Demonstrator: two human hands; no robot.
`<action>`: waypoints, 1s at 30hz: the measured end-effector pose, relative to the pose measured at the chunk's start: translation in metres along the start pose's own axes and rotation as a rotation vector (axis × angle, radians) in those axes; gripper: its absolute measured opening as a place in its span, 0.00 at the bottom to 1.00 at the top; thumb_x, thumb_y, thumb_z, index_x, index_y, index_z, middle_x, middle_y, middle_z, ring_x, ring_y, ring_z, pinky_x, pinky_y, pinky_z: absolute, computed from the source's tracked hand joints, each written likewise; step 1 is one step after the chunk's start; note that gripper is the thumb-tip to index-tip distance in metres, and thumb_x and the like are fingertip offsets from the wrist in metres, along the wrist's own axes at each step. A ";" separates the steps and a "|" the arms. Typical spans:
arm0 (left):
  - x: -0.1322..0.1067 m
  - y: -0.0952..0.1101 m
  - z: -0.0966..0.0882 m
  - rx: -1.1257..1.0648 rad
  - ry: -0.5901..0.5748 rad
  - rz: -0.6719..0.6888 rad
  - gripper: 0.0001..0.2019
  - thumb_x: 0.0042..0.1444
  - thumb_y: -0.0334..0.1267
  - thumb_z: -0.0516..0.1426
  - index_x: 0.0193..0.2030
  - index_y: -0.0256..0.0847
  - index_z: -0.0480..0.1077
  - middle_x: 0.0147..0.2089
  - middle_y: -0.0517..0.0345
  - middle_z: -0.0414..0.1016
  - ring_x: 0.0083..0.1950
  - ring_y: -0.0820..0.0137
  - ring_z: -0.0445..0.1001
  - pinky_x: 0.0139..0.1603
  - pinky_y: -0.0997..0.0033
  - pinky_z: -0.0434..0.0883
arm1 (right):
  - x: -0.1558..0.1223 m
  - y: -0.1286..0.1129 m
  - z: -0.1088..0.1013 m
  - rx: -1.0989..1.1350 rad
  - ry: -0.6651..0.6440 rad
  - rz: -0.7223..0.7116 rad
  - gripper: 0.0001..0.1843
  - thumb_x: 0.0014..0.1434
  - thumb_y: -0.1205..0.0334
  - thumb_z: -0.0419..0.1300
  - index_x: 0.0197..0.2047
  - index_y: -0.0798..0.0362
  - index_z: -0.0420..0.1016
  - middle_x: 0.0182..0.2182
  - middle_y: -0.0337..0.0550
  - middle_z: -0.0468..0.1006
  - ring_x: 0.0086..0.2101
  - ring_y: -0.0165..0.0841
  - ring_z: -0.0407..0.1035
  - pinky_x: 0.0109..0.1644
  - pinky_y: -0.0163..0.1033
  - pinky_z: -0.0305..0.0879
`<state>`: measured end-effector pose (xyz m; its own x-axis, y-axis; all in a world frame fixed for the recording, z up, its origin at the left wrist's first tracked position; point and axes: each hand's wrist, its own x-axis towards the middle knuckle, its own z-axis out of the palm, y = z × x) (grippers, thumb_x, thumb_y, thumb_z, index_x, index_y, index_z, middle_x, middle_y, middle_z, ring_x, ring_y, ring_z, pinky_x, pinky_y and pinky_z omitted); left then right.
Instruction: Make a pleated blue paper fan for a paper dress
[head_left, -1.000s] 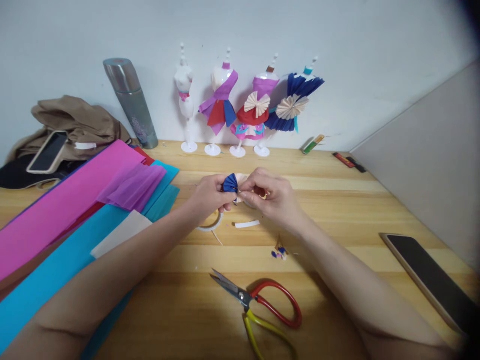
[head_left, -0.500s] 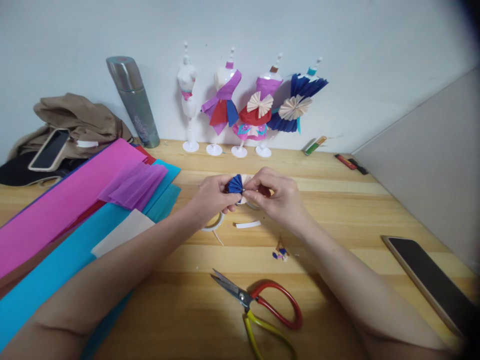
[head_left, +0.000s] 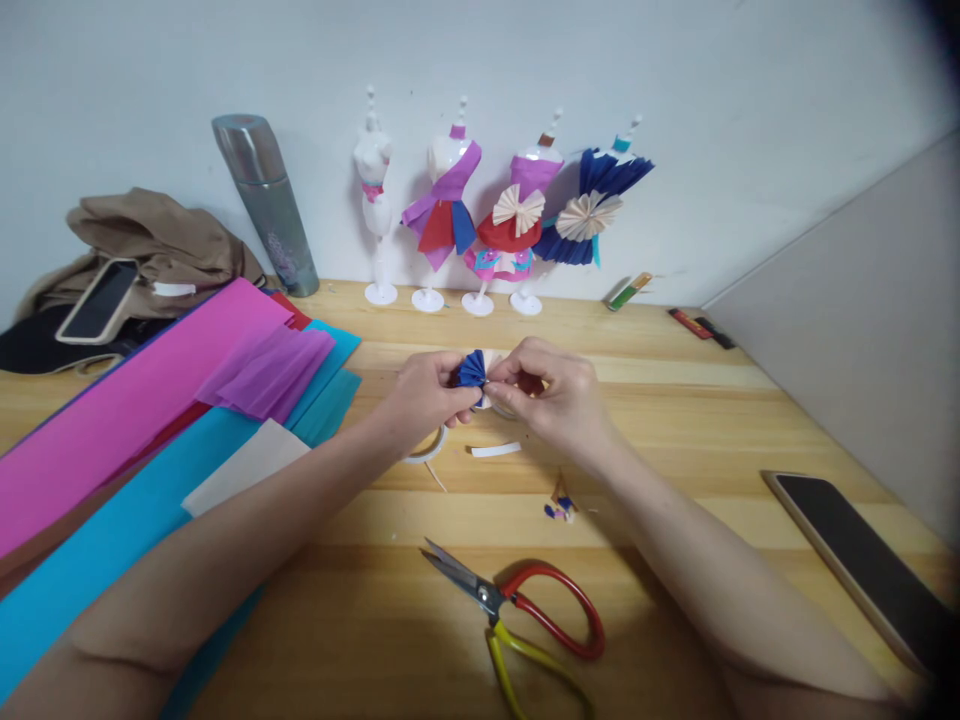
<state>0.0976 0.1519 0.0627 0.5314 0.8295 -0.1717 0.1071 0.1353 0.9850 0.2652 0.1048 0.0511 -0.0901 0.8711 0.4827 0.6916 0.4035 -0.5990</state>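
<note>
Both my hands meet over the middle of the wooden table (head_left: 675,420). My left hand (head_left: 422,394) pinches a small pleated paper fan (head_left: 472,368), dark blue on the left and cream on the right. My right hand (head_left: 551,392) is closed on the fan's cream side, fingertips against the left hand's. A roll of white tape (head_left: 427,450) lies just under my left hand, and a short white strip (head_left: 495,450) lies below the fan.
Scissors (head_left: 525,615) with red and yellow handles lie near the front. Pink, purple, cyan and cream paper sheets (head_left: 150,420) cover the left. Several dressed mini mannequins (head_left: 480,215) and a metal flask (head_left: 266,205) stand at the wall. A phone (head_left: 855,560) lies at right.
The hands and the fan have shifted slightly right and up over the second, with the view. Between half a second ago and now almost nothing has moved.
</note>
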 end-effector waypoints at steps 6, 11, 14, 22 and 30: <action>0.001 0.000 0.000 -0.029 -0.013 0.005 0.08 0.47 0.19 0.58 0.26 0.34 0.70 0.16 0.67 0.68 0.17 0.79 0.67 0.18 0.82 0.64 | 0.000 -0.001 0.000 0.030 0.017 -0.020 0.09 0.56 0.68 0.63 0.26 0.51 0.71 0.23 0.37 0.69 0.23 0.29 0.62 0.27 0.37 0.58; 0.001 -0.001 -0.001 -0.067 -0.017 -0.041 0.07 0.50 0.20 0.57 0.27 0.33 0.71 0.16 0.65 0.69 0.18 0.79 0.67 0.18 0.82 0.64 | 0.001 0.000 -0.001 0.038 0.020 -0.015 0.08 0.57 0.68 0.63 0.27 0.51 0.73 0.24 0.38 0.70 0.24 0.29 0.63 0.27 0.37 0.59; 0.002 -0.001 -0.001 -0.058 -0.013 -0.047 0.07 0.51 0.19 0.57 0.27 0.33 0.71 0.16 0.65 0.69 0.18 0.79 0.67 0.19 0.82 0.64 | 0.001 0.001 -0.001 0.008 0.013 -0.030 0.08 0.57 0.68 0.63 0.26 0.51 0.73 0.24 0.38 0.70 0.24 0.29 0.64 0.27 0.37 0.58; 0.002 -0.002 0.001 -0.007 -0.006 0.004 0.08 0.49 0.18 0.56 0.26 0.34 0.70 0.16 0.66 0.68 0.18 0.79 0.68 0.19 0.82 0.64 | 0.000 0.002 0.001 0.001 0.026 -0.063 0.09 0.56 0.69 0.64 0.26 0.52 0.71 0.23 0.37 0.69 0.23 0.28 0.62 0.27 0.36 0.57; 0.002 -0.001 0.001 0.021 -0.021 -0.002 0.06 0.48 0.21 0.57 0.29 0.34 0.71 0.18 0.65 0.69 0.20 0.78 0.68 0.20 0.81 0.65 | 0.001 0.001 -0.001 0.008 0.022 -0.025 0.09 0.55 0.69 0.63 0.25 0.52 0.70 0.23 0.37 0.69 0.23 0.28 0.62 0.27 0.36 0.57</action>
<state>0.0987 0.1526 0.0609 0.5489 0.8176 -0.1741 0.1257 0.1252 0.9841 0.2660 0.1055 0.0515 -0.0914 0.8547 0.5110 0.6834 0.4271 -0.5921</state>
